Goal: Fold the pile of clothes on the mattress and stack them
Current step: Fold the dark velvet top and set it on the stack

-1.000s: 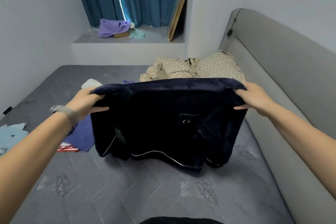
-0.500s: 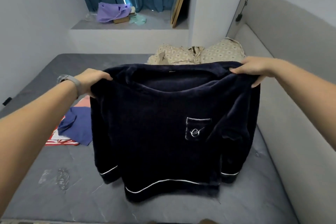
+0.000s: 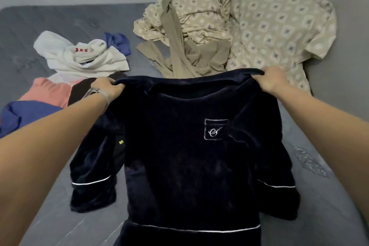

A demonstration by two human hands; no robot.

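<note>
A grey quilted mattress [image 3: 60, 195] fills the frame, with a pale wall along the top and a grey padded headboard at the right edge. The dark navy velvet top [image 3: 189, 156] lies front up at centre, collar toward the top of the frame, hem toward the bottom, its long axis running top to bottom. A beige patterned heap [image 3: 269, 26] sits upper right; white, pink and blue garments [image 3: 79, 56] lie upper left. The left hand [image 3: 108, 89] and right hand [image 3: 273, 81] each grip a shoulder of the top
</note>
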